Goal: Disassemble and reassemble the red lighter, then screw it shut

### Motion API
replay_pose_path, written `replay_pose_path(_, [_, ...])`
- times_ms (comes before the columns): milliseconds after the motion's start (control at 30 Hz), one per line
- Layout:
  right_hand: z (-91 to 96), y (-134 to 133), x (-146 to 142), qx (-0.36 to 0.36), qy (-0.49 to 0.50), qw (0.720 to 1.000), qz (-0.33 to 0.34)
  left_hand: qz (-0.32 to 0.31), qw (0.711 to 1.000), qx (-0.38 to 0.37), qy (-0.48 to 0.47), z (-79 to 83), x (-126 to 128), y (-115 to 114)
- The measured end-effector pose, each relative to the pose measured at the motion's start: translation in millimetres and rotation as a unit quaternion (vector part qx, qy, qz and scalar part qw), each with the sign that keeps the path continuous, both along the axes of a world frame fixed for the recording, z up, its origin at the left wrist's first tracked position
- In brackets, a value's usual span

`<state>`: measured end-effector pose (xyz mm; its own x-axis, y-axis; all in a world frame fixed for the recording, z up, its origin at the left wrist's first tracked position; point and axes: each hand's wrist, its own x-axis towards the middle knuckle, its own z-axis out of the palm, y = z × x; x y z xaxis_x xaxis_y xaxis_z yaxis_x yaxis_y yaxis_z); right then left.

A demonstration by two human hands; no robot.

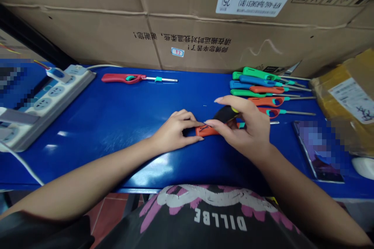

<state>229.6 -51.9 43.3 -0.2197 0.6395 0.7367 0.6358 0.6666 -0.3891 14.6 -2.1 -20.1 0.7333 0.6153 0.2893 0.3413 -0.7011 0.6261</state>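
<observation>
The right hand (248, 130) is curled around a dark tool (224, 114) with a yellow patch, thumb and fingers closed in on its handle; the palm side hides enough of it that its exact kind cannot be told. The left hand (172, 130) is narrowed to a pinch, forefinger along the far edge and thumb along the near edge of the butt end of an orange lighter (201, 131). That lighter lies on the blue counter (137, 109), just right of the left hand's fingertips, and runs on beneath the right hand, which covers its middle. The tool slants over it, its handle above and to the right of the left fingertips.

Just beyond the right hand is a cluster of long-nosed lighters (263, 73) in green, blue and orange, lying close together with their metal noses pointing right. Well beyond the left hand and somewhat to its left, a red lighter (117, 78) lies apart, its nose also pointing right. Far left of the left hand is a white power strip (43, 103) with plugs in it. To the right of the right hand are a phone (318, 155) and, past it, a taped package (344, 105). A large cardboard box (187, 19) stands behind everything, beyond both hands.
</observation>
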Motion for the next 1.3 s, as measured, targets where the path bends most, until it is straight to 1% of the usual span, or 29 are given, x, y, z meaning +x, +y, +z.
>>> replay_pose_path(33, [1.4, 0, 1, -0.010, -0.007, 1.000, 0.008, 0.000, 1.000, 0.001, 0.001, 0.1, 0, 0])
replay_pose_path(133, [7.0, -2, 3, -0.088, -0.011, 0.993, 0.080, 0.002, 1.000, 0.001, 0.003, 0.4, -1, 0])
replay_pose_path(167, [8.7, -2, 4, -0.102, -0.007, 0.990, 0.097, 0.001, 1.000, 0.000, 0.004, 0.4, -1, 0])
replay_pose_path(200, [10.1, -2, 4, -0.098, -0.002, 0.990, 0.099, 0.001, 1.000, -0.002, 0.005, 0.4, -1, 0])
replay_pose_path(233, [11.1, -1, 4, -0.078, 0.000, 0.993, 0.083, 0.000, 1.000, -0.004, 0.006, 0.3, -1, 0])
replay_pose_path(333, [13.0, 1, 3, 0.003, -0.021, 1.000, -0.004, 0.000, 1.000, -0.005, 0.009, -0.1, -2, 0])
replay_pose_path(367, [13.9, 1, 3, 0.008, -0.032, 0.999, -0.012, 0.001, 1.000, -0.004, 0.008, -0.2, -2, 0])
replay_pose_path(400, [15.0, 0, 3, -0.005, -0.042, 0.999, 0.002, 0.002, 1.000, -0.002, 0.007, -0.4, -1, 0])
replay_pose_path(500, [18.3, -2, 4, -0.081, -0.049, 0.991, 0.094, 0.003, 1.000, 0.004, 0.001, -0.8, -1, -1])
replay_pose_path(533, [18.6, -2, 4, -0.089, -0.048, 0.989, 0.106, 0.004, 1.000, 0.005, -0.001, -0.9, -1, -1])
replay_pose_path(567, [18.3, -2, 4, -0.080, -0.052, 0.991, 0.094, 0.003, 1.000, 0.004, -0.001, -0.9, 0, -1])
replay_pose_path(633, [16.1, -2, 4, -0.015, -0.085, 0.996, 0.024, 0.003, 1.000, -0.001, -0.003, -0.6, 0, -1])
replay_pose_path(667, [14.6, -2, 3, 0.021, -0.105, 0.994, -0.011, 0.002, 1.000, -0.004, -0.004, -0.4, 0, -1])
replay_pose_path(700, [13.1, -1, 3, 0.045, -0.120, 0.991, -0.031, 0.001, 1.000, -0.006, -0.005, -0.2, 0, -1])
replay_pose_path(733, [12.0, -1, 3, 0.051, -0.128, 0.990, -0.030, 0.001, 1.000, -0.006, -0.006, 0.0, 0, -1])
replay_pose_path(767, [11.3, 0, 2, 0.038, -0.127, 0.991, -0.007, 0.001, 1.000, -0.004, -0.009, 0.0, 0, -1])
replay_pose_path(833, [11.3, 1, 1, -0.015, -0.101, 0.993, 0.051, 0.000, 1.000, 0.001, -0.010, 0.0, 0, -1])
replay_pose_path(867, [11.6, 2, 0, -0.036, -0.087, 0.994, 0.064, 0.000, 1.000, 0.003, -0.011, -0.1, 0, -1])
replay_pose_path(900, [11.8, 2, 0, -0.042, -0.081, 0.994, 0.059, -0.001, 1.000, 0.005, -0.009, -0.3, 0, 0])
replay_pose_path(933, [12.0, 3, 0, -0.028, -0.083, 0.995, 0.036, -0.001, 1.000, 0.005, -0.006, -0.4, 0, 0])
replay_pose_path(1000, [12.0, 5, 2, 0.023, -0.105, 0.994, -0.021, -0.002, 1.000, 0.005, 0.001, -0.6, 0, 0])
replay_pose_path(1033, [12.2, 5, 4, 0.037, -0.117, 0.992, -0.035, -0.001, 1.000, 0.003, 0.002, -0.7, 0, 0])
replay_pose_path(1067, [12.5, 5, 6, 0.030, -0.124, 0.991, -0.029, 0.000, 1.000, 0.002, 0.001, -0.7, 0, 0])
replay_pose_path(1167, [15.0, 4, 11, -0.077, -0.102, 0.990, 0.056, 0.002, 1.000, -0.002, -0.005, -0.7, 0, 0])
replay_pose_path(1200, [16.0, 4, 11, -0.102, -0.091, 0.987, 0.078, 0.002, 1.000, -0.003, -0.006, -0.6, 0, 0])
replay_pose_path(1233, [16.9, 4, 11, -0.108, -0.085, 0.987, 0.086, 0.002, 1.000, -0.002, -0.008, -0.6, 0, 0])
replay_pose_path(1267, [17.6, 4, 11, -0.096, -0.088, 0.989, 0.077, 0.002, 1.000, 0.000, -0.009, -0.6, 0, 0])
replay_pose_path(1300, [18.1, 4, 11, -0.068, -0.100, 0.991, 0.055, 0.002, 1.000, 0.002, -0.012, -0.6, 0, 0])
